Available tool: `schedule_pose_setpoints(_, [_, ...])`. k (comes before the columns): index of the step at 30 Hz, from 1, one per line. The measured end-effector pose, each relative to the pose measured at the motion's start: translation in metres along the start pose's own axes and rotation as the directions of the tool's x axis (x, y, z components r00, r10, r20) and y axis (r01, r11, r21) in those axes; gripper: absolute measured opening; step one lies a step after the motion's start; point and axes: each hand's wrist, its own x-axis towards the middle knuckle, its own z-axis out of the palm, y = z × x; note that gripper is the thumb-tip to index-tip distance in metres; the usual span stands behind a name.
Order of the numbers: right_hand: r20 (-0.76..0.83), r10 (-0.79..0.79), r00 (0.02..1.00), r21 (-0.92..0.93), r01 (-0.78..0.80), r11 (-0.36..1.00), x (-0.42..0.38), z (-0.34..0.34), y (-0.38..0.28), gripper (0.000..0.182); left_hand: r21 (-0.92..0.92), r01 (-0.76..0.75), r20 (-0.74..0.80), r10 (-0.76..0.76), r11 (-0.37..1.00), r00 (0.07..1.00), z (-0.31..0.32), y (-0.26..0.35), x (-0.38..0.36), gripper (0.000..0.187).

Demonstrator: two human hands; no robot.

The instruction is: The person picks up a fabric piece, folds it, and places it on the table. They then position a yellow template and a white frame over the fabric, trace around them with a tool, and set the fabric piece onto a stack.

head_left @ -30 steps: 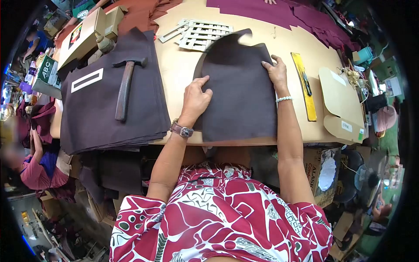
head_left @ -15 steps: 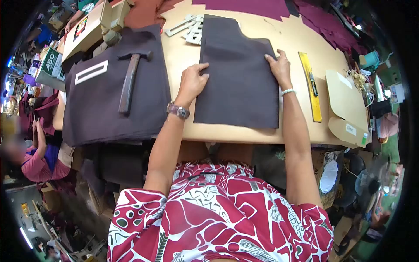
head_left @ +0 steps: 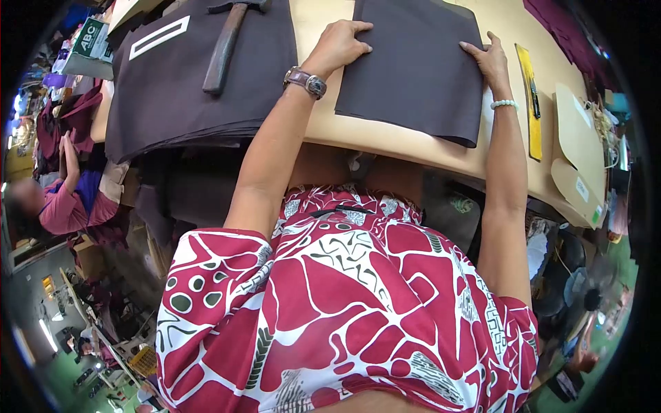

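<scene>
A dark cut fabric piece (head_left: 413, 69), seemingly several layers thick, lies flat on the tan table between my hands. My left hand (head_left: 337, 49), with a brown-strapped watch at the wrist, rests at its left edge; thumb and forefinger are apart, their tips on the cloth. At the right edge my right hand (head_left: 491, 63), wearing a pale bead bracelet, touches the cloth with its thumb while the fingers extend away. To the left is a stack of dark fabric (head_left: 186, 89), with a hammer (head_left: 226, 55) and a white rectangular frame (head_left: 159, 38) on top.
A yellow ruler (head_left: 529, 110) with a black-handled tool (head_left: 534, 98) on it lies right of my right hand. Beyond it is a tan card folder (head_left: 575, 155). The table's front edge (head_left: 399, 138) runs before my body. Another person (head_left: 76, 196) sits at far left.
The view has tilted down, so the table and its contents appear higher in the picture. Both hands stay at the fabric's two side edges.
</scene>
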Motion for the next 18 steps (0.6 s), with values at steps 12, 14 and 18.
schedule_pose_setpoints(12, [0.037,0.013,0.999,0.024,-0.014,1.0,-0.004,-0.004,-0.01,0.092,-0.004,0.027,0.006,-0.027,1.0,1.0,-0.002,-0.004,-0.006,0.043])
schedule_pose_setpoints(14, [0.024,0.004,1.0,0.026,-0.004,1.0,-0.006,-0.003,-0.011,0.093,-0.017,0.042,0.008,-0.042,0.999,0.999,-0.003,-0.002,-0.008,0.043])
schedule_pose_setpoints(18, [0.001,-0.013,1.0,-0.001,0.013,1.0,-0.008,-0.003,-0.014,0.092,-0.016,0.072,0.023,-0.072,0.997,0.997,-0.005,-0.001,-0.008,0.043])
